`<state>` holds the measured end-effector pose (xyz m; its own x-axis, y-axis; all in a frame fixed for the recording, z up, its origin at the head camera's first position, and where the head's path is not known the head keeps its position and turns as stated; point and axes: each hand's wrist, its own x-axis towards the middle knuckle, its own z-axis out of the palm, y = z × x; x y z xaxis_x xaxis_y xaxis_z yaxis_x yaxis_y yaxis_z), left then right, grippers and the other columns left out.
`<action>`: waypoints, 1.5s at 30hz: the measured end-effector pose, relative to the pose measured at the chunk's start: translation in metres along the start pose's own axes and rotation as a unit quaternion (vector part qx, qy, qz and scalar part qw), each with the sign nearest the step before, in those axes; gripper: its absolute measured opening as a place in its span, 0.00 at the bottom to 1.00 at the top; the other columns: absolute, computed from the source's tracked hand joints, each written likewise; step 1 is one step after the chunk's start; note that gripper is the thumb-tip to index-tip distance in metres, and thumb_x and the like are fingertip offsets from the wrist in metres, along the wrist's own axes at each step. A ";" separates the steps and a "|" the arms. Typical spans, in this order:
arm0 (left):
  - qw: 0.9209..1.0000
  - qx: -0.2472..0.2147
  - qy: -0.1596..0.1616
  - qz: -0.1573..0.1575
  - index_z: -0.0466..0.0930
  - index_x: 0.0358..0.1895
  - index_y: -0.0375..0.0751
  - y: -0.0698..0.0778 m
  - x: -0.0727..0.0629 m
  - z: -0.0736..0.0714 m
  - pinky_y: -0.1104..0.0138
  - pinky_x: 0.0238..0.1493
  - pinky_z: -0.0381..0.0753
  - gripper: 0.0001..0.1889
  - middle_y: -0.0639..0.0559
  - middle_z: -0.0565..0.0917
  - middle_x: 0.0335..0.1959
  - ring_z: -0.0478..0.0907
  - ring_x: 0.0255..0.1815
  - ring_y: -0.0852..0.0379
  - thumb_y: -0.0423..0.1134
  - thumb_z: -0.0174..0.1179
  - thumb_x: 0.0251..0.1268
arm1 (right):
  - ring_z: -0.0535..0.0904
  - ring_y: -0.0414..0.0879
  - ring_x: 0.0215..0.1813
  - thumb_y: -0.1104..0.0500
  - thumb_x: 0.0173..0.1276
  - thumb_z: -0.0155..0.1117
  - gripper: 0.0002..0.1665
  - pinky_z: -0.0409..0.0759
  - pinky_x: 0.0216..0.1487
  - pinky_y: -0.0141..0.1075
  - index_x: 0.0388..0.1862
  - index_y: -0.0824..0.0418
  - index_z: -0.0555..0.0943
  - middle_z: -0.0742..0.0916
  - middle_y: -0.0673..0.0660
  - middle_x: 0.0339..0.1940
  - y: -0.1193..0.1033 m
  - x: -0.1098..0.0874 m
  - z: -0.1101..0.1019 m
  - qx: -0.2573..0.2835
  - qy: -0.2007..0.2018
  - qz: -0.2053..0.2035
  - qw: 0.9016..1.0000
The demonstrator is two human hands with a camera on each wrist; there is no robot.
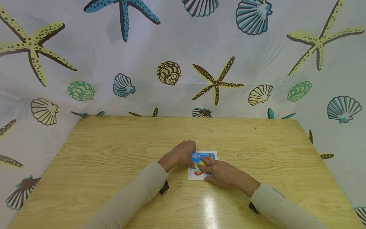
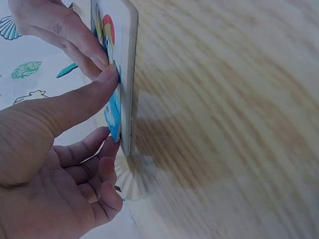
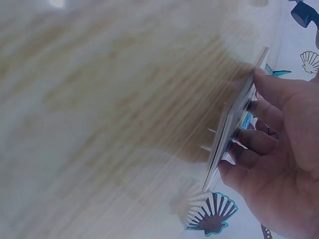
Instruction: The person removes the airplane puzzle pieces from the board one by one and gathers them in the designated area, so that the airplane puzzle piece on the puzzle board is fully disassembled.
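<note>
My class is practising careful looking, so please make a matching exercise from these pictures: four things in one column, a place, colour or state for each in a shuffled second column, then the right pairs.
Column one
1. Left hand
2. Picture board
3. Tabletop
4. Backdrop cloth

Column two
A. White border around a picture with blue, yellow and red
B. Printed with starfish and seashells
C. At the board's left side in the head view
D. Yellowish-brown wood grain

Right pairs
1-C; 2-A; 3-D; 4-B
</note>
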<state>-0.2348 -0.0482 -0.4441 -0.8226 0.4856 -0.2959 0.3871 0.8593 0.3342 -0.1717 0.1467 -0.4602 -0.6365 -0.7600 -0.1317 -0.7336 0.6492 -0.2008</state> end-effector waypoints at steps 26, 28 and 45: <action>0.993 0.062 0.068 0.071 0.83 0.42 0.43 -0.001 -0.001 -0.002 0.63 0.48 0.76 0.06 0.51 0.81 0.40 0.74 0.43 0.55 0.36 0.58 0.66 | 0.64 0.57 0.72 0.48 0.72 0.54 0.30 0.72 0.63 0.45 0.69 0.57 0.67 0.64 0.64 0.74 -0.002 0.001 -0.001 0.017 -0.004 0.019 1.000; 0.993 0.056 0.076 0.070 0.82 0.38 0.43 -0.001 0.000 -0.002 0.64 0.46 0.75 0.04 0.52 0.81 0.37 0.73 0.41 0.56 0.34 0.57 0.67 | 0.64 0.57 0.72 0.48 0.72 0.54 0.30 0.72 0.63 0.45 0.69 0.57 0.67 0.64 0.64 0.73 -0.002 0.001 0.000 0.015 -0.001 0.017 1.000; 0.995 -0.009 0.073 0.067 0.80 0.35 0.42 -0.011 -0.008 -0.009 0.64 0.44 0.73 0.05 0.53 0.79 0.34 0.71 0.37 0.58 0.34 0.55 0.68 | 0.63 0.57 0.72 0.48 0.71 0.55 0.31 0.71 0.64 0.45 0.69 0.57 0.68 0.65 0.64 0.73 -0.004 0.005 -0.001 0.026 -0.006 0.027 0.999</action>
<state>-0.2362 -0.0632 -0.4377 -0.8160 0.5663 -0.1158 0.4912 0.7849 0.3777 -0.1716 0.1404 -0.4593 -0.6718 -0.7242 -0.1555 -0.6844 0.6872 -0.2435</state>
